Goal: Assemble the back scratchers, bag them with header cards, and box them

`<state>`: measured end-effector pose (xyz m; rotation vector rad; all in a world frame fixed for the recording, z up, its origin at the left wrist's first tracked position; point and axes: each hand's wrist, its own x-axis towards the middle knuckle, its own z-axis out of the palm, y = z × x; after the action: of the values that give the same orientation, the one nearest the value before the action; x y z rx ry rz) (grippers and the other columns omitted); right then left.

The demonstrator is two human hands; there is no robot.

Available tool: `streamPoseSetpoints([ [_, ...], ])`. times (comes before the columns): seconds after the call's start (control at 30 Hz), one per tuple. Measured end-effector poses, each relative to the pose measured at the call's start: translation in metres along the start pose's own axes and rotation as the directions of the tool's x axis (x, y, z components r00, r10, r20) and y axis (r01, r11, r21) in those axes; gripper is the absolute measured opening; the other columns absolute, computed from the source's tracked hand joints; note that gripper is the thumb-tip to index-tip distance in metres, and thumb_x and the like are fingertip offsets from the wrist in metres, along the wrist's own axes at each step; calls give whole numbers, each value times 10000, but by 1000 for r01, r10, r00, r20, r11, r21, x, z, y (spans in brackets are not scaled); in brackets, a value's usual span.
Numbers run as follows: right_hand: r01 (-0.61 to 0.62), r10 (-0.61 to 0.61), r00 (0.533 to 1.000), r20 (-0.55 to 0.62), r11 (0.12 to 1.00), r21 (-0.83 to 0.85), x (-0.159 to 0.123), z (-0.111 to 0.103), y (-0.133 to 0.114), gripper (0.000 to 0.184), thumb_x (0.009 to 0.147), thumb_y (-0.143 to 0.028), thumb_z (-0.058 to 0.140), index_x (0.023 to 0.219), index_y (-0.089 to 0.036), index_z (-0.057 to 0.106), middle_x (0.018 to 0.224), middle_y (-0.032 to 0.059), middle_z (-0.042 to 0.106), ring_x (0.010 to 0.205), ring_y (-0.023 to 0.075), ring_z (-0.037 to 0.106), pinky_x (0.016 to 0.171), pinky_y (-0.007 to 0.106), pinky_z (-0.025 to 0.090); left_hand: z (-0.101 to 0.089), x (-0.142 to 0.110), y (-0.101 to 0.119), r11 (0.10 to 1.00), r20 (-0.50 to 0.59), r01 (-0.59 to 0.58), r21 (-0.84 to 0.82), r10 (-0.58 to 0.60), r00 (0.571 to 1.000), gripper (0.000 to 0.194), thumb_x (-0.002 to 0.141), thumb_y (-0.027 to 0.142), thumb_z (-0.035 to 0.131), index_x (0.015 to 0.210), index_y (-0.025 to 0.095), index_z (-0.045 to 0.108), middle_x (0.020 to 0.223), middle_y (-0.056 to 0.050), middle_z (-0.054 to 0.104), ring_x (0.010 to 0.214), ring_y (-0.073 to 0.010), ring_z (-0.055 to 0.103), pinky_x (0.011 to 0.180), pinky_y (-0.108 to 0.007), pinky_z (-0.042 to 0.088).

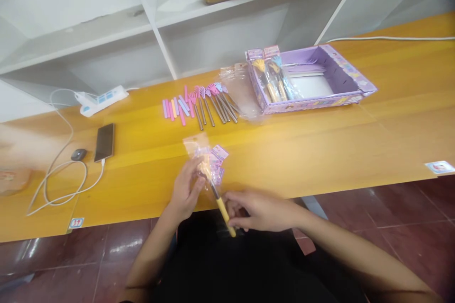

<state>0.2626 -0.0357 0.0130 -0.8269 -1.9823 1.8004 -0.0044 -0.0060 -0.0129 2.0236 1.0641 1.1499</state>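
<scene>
My left hand [186,191] pinches a transparent plastic bag [195,144] near the table's front edge. A back scratcher [223,210] with a yellow handle and metal shaft slants down from it; its pale yellow claw head lies at the bag, though blur hides how far inside. Around its handle close the fingers of my right hand [245,209]. Just beyond my left hand lie small purple printed cards [219,152]. Farther back are several metal-shafted back scratchers [209,106] with pink, purple and blue heads, beside loose coloured handle sleeves [174,109].
A purple display box [316,99] holds bagged back scratchers [266,80]; transparent bags [245,97] lie against its left side. To the left are a phone [104,141] on a cable, a dark mouse [78,154] and a power strip [103,100]. Shelving [227,23] stands behind.
</scene>
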Motion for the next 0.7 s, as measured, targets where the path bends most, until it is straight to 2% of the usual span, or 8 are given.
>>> streamPoseSetpoints([
  [0.1,15,-12,1000,29,993,-121,-2,11,-3,101,952,-179,757,969,-222,667,806,-17,744,650,130,639,575,230,408,1,3,1,983,-184,35,-180,-68,981,456,1109,408,605,1555,326,564,1436,-118,702,1247,-283,737,1077,-491,610],
  [0.2,34,-24,998,59,985,-169,-3,15,-5,114,957,-141,745,1012,-226,693,861,-9,783,674,142,675,580,237,416,0,9,9,955,-296,94,-280,-179,938,410,1095,352,650,1501,309,610,1321,-87,748,983,-191,785,938,-388,655],
  [0.3,49,-46,999,18,948,-315,-2,5,-11,57,1003,-261,768,1044,-244,732,879,3,782,692,166,688,605,264,452,-1,16,15,943,-296,148,-297,-239,925,388,1067,326,702,1447,271,646,1062,-45,787,933,-175,778,871,-323,650],
  [0.37,40,-98,988,-117,906,-421,4,-8,-15,106,1075,-330,684,1102,-253,752,922,29,783,761,195,712,678,298,516,-1,19,17,932,-258,167,-323,-256,932,423,1060,318,713,1469,274,615,997,-35,780,971,-191,782,870,-328,652],
  [0.47,-34,-257,884,-390,796,-604,21,-28,-13,249,1132,-284,547,1286,-229,735,1169,123,780,1026,273,730,910,421,589,2,22,16,924,-239,163,-347,-255,937,464,1056,320,721,1495,290,573,1147,-67,769,992,-188,778,882,-338,658],
  [0.53,-112,-340,829,-443,676,-729,33,-36,-5,353,1124,-290,558,1450,-215,668,1377,181,720,1197,337,680,1029,529,571,4,23,15,929,-254,158,-334,-250,934,470,1051,334,729,1489,289,565,1293,-97,728,992,-178,770,890,-336,657],
  [0.6,-160,-360,834,-418,567,-808,43,-39,6,436,1114,-329,583,1534,-215,615,1501,205,651,1296,382,623,1082,595,547,6,21,13,937,-266,163,-309,-249,931,466,1060,357,714,1491,284,550,1405,-118,673,995,-175,764,908,-348,653],
  [0.7,-191,-350,851,-391,487,-852,49,-35,19,393,1109,-348,594,1464,-195,665,1530,223,617,1353,406,585,1101,607,533,9,16,9,948,-247,160,-275,-231,941,434,1108,387,627,1512,275,514,1505,-138,602,1039,-183,758,982,-392,631],
])
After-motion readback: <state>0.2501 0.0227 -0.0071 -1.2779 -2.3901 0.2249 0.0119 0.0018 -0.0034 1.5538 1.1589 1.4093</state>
